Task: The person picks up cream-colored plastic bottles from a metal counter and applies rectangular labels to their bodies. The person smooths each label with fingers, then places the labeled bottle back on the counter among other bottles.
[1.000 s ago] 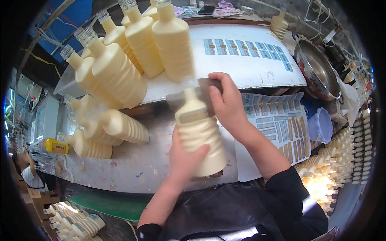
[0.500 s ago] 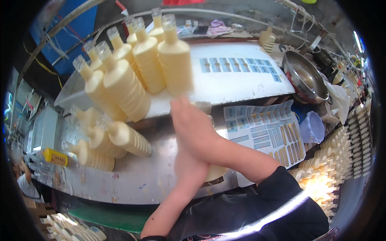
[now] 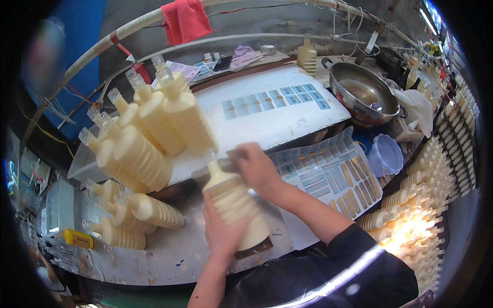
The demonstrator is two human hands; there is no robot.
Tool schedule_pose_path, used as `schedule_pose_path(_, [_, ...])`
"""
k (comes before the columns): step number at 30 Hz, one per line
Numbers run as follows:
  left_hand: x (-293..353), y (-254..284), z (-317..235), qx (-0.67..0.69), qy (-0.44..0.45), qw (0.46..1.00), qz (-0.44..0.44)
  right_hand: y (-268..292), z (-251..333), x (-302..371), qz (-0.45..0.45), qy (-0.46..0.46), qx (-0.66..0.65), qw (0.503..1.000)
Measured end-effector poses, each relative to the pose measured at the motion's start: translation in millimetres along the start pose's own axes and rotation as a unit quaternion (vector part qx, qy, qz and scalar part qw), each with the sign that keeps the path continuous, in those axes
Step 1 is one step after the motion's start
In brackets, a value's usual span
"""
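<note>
My left hand [image 3: 222,233] grips the lower body of a cream ribbed plastic bottle [image 3: 233,203] that leans on the metal worktop [image 3: 154,251]. A dark label sticks out at the bottle's base. My right hand [image 3: 258,167] rests just past the bottle's neck, its fingers on a small dark strip at the edge of the white board [image 3: 267,115]. To the left, several more cream bottles [image 3: 154,128] with clear caps stand and lie in a cluster.
A sheet of gold and blue labels [image 3: 328,177] lies to the right. A steel bowl [image 3: 362,95] sits at the far right, with a pale plastic cup [image 3: 386,154] below it. Rows of cream bottles [image 3: 426,205] fill the right edge. A red cloth [image 3: 185,19] hangs above.
The view has tilted up. My right hand has moved from over the bottle's body to just beyond its neck; my left hand keeps hold of the bottle.
</note>
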State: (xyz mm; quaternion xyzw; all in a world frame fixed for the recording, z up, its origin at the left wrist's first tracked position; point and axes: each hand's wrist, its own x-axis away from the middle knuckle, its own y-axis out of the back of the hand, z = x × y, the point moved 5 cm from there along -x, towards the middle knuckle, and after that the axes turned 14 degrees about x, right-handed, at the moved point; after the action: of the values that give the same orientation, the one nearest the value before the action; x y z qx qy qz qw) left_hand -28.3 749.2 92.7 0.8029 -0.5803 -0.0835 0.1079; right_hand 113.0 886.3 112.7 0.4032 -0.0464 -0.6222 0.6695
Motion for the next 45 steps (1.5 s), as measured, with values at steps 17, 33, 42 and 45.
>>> schedule_pose_path(17, [29.8,0.5,29.1,0.162,0.004,0.987,-0.004,124.5,-135.2,-45.2,-0.055,-0.273,-0.130,0.952])
schedule_pose_path(33, [29.9,4.4,28.5,0.147,0.029,0.988,-0.028,52.2,-116.0,-149.0,0.120,0.000,0.466,0.877])
schedule_pose_path(42, [28.0,3.0,32.2,0.114,0.011,0.993,0.000,68.6,-75.6,-63.0,0.146,0.090,0.475,0.863])
schedule_pose_path(45, [26.9,1.6,32.0,0.122,0.016,0.992,0.000,77.6,-63.7,-41.7,0.129,0.092,0.443,0.883])
